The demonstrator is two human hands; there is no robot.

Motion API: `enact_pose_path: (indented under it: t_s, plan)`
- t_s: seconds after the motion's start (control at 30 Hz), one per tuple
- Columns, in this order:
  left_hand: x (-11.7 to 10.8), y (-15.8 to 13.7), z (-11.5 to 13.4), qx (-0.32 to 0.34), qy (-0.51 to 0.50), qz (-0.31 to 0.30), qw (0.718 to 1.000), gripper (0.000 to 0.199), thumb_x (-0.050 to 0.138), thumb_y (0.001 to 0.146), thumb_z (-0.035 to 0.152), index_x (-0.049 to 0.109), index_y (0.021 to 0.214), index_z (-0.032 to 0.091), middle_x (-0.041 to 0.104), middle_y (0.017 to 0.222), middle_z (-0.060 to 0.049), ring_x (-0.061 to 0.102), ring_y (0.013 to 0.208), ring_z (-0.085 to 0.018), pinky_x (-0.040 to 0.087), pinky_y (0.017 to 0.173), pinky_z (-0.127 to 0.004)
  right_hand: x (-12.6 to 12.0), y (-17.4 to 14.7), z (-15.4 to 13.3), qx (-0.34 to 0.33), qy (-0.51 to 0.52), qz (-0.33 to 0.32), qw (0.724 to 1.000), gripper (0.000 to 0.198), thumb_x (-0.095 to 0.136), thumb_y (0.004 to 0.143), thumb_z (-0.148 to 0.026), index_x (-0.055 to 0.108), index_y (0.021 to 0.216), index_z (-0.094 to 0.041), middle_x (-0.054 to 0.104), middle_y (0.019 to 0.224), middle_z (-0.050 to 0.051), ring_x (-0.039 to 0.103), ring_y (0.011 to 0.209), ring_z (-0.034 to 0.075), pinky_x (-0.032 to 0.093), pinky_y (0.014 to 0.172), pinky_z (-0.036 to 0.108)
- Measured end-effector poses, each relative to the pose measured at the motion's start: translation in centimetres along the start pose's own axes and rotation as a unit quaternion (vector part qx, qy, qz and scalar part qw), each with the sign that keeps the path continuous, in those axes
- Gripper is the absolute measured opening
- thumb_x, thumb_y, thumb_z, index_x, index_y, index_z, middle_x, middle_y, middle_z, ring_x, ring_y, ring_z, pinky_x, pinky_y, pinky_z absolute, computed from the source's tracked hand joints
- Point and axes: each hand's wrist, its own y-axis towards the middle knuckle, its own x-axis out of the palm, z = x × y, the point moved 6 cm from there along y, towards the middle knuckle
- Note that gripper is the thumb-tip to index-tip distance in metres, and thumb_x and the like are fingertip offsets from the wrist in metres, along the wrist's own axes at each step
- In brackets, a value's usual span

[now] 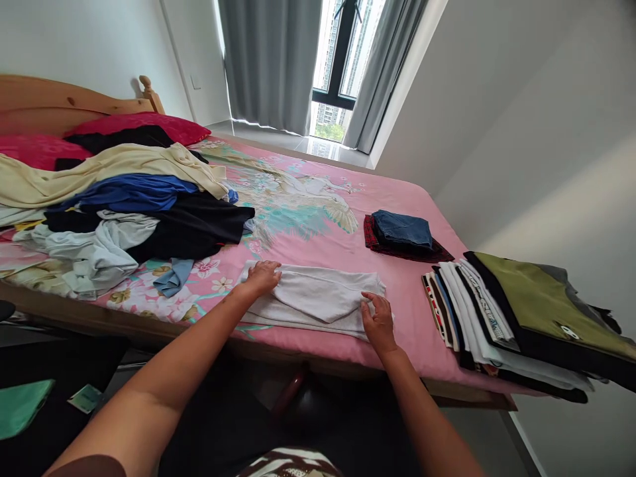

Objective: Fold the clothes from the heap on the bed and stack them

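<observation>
1. Garment (318,295), pale grey and folded into a long flat shape, lies on the pink bed (415,298) near the front edge, with a hand at each end.
2. Far left, below the bed, a green item (24,405) and a small card (85,399) lie on something dark.
3. Above them, the wooden headboard (74,99) stands behind red pillows (159,122).
4. A loose heap (199,222) of clothes spreads over the left of the bed (cream cloth on top, then blue, black and grey, all tangled).
5. A blue-grey cloth (173,277) pokes out at the heap's front.
6. The left hand (262,277) rests on the garment's left end, palm down, fingers pointing right; I cannot tell whether they pinch the fabric.
7. Beyond the bed hang grey curtains (271,59), parted around a window (342,59).
8. The right hand (377,321) is over the garment's right end, fingers bent, thumb and forefinger apart.
9. Behind that hand, well apart from it, sits a small pile (405,228) (folded denim above red plaid).
10. Far right, a tall stack (497,324) of folded clothes leans at the bed's corner, olive on top, with white and black edges showing, near the wall (546,165).
</observation>
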Motion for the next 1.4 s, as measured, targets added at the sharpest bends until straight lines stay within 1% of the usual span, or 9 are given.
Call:
enact_pose_path:
  t_s: [0.13,0.27,0.43,0.6,0.77,0.9,1.07,1.27,1.4]
  plan:
    - [1.4,2.0,-0.2,-0.010,0.052,-0.038,0.998,0.022,0.061,0.062,0.018,0.070,0.082,0.019,0.065,0.108,-0.011,0.048,0.117,-0.033,0.031,0.100,-0.046,0.7,-2.0,-2.9,-0.043,0.015,-0.024,0.999,0.023,0.046,0.089,-0.024,0.058,0.108,-0.019,0.060,0.105,0.007,0.051,0.105,0.020,0.040,0.095,0.042]
    - [1.0,3.0,0.2,-0.002,0.028,-0.077,0.997,0.011,0.064,0.054,0.021,0.064,0.065,0.018,0.067,0.085,-0.006,0.056,0.100,-0.028,0.042,0.086,-0.034,1.6,-3.5,-4.1,-0.055,0.012,-0.035,0.998,0.024,0.047,0.088,-0.020,0.058,0.109,-0.020,0.060,0.107,0.007,0.051,0.108,0.020,0.040,0.097,0.043]
    - [-0.7,2.6,0.5,0.000,-0.082,-0.091,0.992,0.026,0.056,0.065,0.040,0.062,0.079,0.018,0.060,0.067,0.002,0.057,0.066,-0.015,0.042,0.057,-0.022,1.4,-3.0,-3.4,-0.029,0.023,-0.003,0.999,0.023,0.048,0.088,-0.021,0.058,0.108,-0.020,0.061,0.106,0.007,0.051,0.106,0.020,0.041,0.095,0.043]
    - [-1.9,1.9,-2.1,-0.052,-0.137,-0.046,0.988,0.033,0.059,0.062,0.044,0.061,0.077,0.015,0.057,0.059,0.002,0.051,0.054,-0.013,0.036,0.047,-0.021,1.2,-2.8,-2.9,-0.015,0.024,0.000,1.000,0.023,0.048,0.088,-0.023,0.058,0.108,-0.020,0.061,0.106,0.006,0.051,0.105,0.020,0.040,0.095,0.043]
    - [-1.8,1.4,-3.7,-0.058,-0.124,-0.063,0.989,0.035,0.065,0.056,0.046,0.063,0.070,0.014,0.056,0.056,0.002,0.052,0.055,-0.013,0.036,0.050,-0.021,1.1,-3.4,-2.0,0.002,0.018,0.001,1.000,0.024,0.048,0.088,-0.025,0.058,0.109,-0.020,0.061,0.106,0.005,0.051,0.105,0.020,0.040,0.095,0.042]
    - [-2.2,1.7,-3.3,-0.046,-0.076,-0.058,0.994,0.041,0.062,0.064,0.041,0.065,0.096,0.016,0.062,0.071,0.001,0.058,0.064,-0.015,0.042,0.057,-0.022,0.9,-3.6,-1.5,0.011,0.010,0.005,1.000,0.024,0.046,0.088,-0.028,0.058,0.108,-0.020,0.061,0.105,0.006,0.052,0.103,0.021,0.040,0.093,0.042]
    - [-4.0,0.8,-4.1,-0.063,0.046,0.013,0.997,0.055,0.056,0.073,0.038,0.049,0.123,0.016,0.065,0.098,-0.008,0.061,0.090,-0.021,0.045,0.077,-0.028,0.6,-3.9,-1.7,0.014,0.011,0.010,1.000,0.025,0.046,0.089,-0.029,0.058,0.108,-0.019,0.061,0.106,0.007,0.051,0.104,0.021,0.040,0.094,0.042]
    - [-3.9,-4.2,-6.0,-0.058,0.179,-0.036,0.981,0.028,0.048,0.078,0.041,0.065,0.086,0.020,0.068,0.095,-0.010,0.061,0.094,-0.028,0.045,0.080,-0.035,1.1,-5.2,-1.6,0.027,0.020,0.003,0.999,0.025,0.046,0.088,-0.028,0.058,0.107,-0.018,0.061,0.105,0.007,0.052,0.103,0.021,0.040,0.094,0.042]
    - [-2.9,-5.7,-5.8,-0.046,0.225,-0.056,0.972,0.032,0.043,0.079,0.041,0.066,0.090,0.021,0.067,0.104,-0.012,0.061,0.098,-0.030,0.045,0.080,-0.037,1.9,-5.9,-2.0,0.033,0.003,-0.026,0.999,0.023,0.045,0.087,-0.025,0.060,0.102,-0.018,0.062,0.105,0.007,0.052,0.104,0.021,0.037,0.097,0.043]
